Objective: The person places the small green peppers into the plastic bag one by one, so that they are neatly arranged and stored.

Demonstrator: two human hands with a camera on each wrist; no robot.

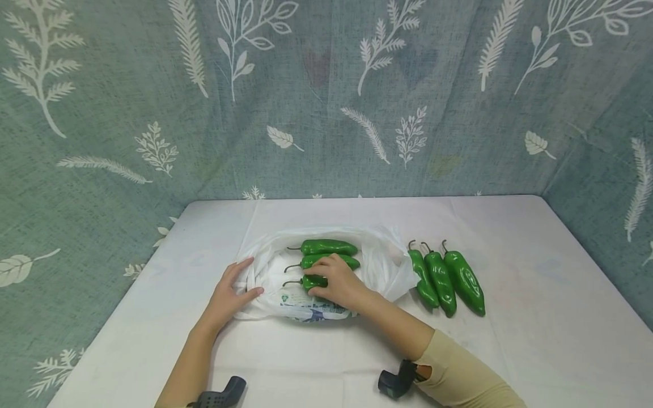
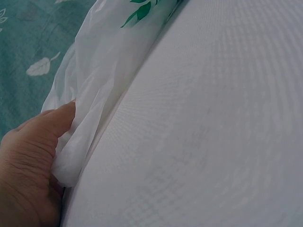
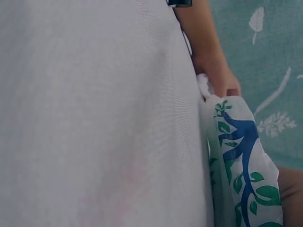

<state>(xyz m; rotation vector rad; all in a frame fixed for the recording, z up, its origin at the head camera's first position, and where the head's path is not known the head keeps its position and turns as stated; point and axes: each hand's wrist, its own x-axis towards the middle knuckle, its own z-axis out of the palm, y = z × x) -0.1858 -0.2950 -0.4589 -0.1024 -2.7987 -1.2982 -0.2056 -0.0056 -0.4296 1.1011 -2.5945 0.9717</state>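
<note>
A white plastic bag lies on its side, its mouth spread wide, with blue and green print on its near face. Three long green peppers are inside, side by side with stems to the left; the far pepper is in plain sight. My left hand holds the bag's left rim, thumb and forefinger spread along the plastic. Inside the bag, my right hand grips the nearest pepper, fingers curled over it and hiding its right part. The middle pepper is partly behind this hand.
Right of the bag, three more green peppers lie on the white-covered table, stems pointing away; the leftmost partly overlaps the bag's edge in the head view. A teal leaf-patterned cloth hangs behind and at both sides.
</note>
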